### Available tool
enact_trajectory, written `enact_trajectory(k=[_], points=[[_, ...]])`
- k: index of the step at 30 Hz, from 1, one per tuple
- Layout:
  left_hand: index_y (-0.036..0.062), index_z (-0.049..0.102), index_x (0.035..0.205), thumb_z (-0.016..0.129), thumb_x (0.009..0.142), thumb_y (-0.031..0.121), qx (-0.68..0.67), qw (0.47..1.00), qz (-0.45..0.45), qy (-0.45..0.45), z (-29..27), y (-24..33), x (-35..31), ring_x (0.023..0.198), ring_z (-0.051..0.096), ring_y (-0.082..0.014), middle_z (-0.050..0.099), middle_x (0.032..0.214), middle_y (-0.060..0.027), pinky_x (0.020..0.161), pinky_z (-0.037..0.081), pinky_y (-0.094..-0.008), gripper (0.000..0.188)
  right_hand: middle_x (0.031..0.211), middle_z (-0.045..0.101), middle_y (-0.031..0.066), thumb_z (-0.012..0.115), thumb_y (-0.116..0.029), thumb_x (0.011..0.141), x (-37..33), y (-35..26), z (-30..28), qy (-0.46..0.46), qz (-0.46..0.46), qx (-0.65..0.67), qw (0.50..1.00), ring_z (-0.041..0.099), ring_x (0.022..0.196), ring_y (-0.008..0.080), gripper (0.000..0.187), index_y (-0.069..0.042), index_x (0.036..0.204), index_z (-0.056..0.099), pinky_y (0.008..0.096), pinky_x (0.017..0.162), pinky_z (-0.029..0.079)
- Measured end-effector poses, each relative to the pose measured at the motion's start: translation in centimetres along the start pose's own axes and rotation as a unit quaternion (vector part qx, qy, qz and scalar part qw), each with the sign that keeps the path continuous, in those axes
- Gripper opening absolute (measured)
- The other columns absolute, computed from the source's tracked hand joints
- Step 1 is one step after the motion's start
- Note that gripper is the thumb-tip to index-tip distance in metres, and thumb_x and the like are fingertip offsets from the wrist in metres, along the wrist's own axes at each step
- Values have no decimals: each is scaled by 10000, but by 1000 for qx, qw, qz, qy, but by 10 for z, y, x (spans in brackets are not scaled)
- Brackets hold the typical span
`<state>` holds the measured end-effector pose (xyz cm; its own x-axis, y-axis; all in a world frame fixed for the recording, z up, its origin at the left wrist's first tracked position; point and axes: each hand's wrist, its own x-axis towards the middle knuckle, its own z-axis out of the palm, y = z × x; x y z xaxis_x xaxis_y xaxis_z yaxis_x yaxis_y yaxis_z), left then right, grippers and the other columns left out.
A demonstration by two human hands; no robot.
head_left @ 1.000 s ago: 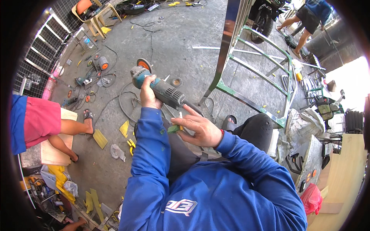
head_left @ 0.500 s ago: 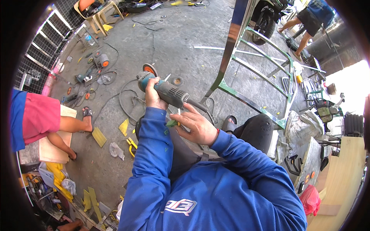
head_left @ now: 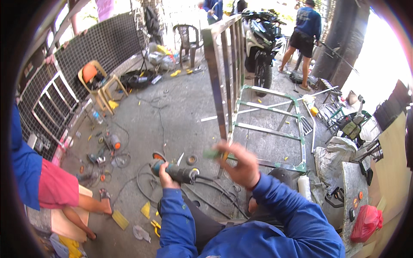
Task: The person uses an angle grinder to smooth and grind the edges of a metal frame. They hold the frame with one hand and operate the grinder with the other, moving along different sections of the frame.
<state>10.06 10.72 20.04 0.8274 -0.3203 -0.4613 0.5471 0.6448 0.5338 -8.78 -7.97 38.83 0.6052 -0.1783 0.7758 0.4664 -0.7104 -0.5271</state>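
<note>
My left hand [head_left: 168, 177] is wrapped round the body of an angle grinder [head_left: 183, 174], low in front of my knees. The grinder has an orange disc [head_left: 158, 157] at its far end, and its cord trails off to the right. My right hand [head_left: 240, 164] is raised to the right of the grinder, smeared by motion. At its fingertips is a small green thing [head_left: 211, 153], too blurred to name. Behind that hand stands a metal frame [head_left: 223, 107] with green patches at its joints; its lower part [head_left: 269, 128] spreads rightward along the floor.
A person in pink shorts [head_left: 58, 185] stands close on my left. More power tools [head_left: 112, 141] and cords lie on the floor at left. A motorcycle [head_left: 262, 51] and another person [head_left: 304, 34] are farther back. A red plastic bag [head_left: 367, 223] sits at right near boards.
My view has lifted, bringing the far area into sight. My right hand has left the grinder's rear and risen away to the right, the green thing at its fingers. My left hand keeps the grinder.
</note>
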Motion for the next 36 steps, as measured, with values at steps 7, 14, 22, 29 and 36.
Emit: enact_trajectory(k=[7,14,22,29,36], points=[[102,555,888,659,753,306,10,1000,-23,3,6,-7,0,724,635,-248,610,820,-55,697,550,-400,266,1034,699,99,704,12,860,177,45,-37,265,-18,213,940,640,925,104,401,32,1245,596,239,818,520],[109,540,917,658,747,312,4,1000,-30,5,7,-11,0,725,629,-251,597,838,-52,706,551,-409,290,935,706,72,741,-106,837,233,63,-30,261,-16,80,962,653,849,117,353,-11,1168,662,271,754,517],[113,538,920,660,748,326,20,999,-29,-2,9,-10,-1,736,627,-255,594,849,-53,712,549,-412,300,919,704,49,751,-73,833,228,57,-36,229,-83,-49,969,624,829,75,350,-29,1172,675,233,749,511],[105,539,913,658,757,315,13,999,-47,14,11,-13,1,763,628,-261,596,856,-60,728,548,-414,287,935,707,71,755,-109,827,227,51,-44,189,-131,-62,971,645,828,107,346,-49,1160,685,259,744,518],[91,552,885,647,762,296,11,999,-50,-2,6,-15,11,732,640,-264,611,812,-62,723,551,-411,257,998,712,94,753,-82,824,233,57,-45,203,-62,-57,976,663,863,126,345,-47,1160,678,269,766,524]])
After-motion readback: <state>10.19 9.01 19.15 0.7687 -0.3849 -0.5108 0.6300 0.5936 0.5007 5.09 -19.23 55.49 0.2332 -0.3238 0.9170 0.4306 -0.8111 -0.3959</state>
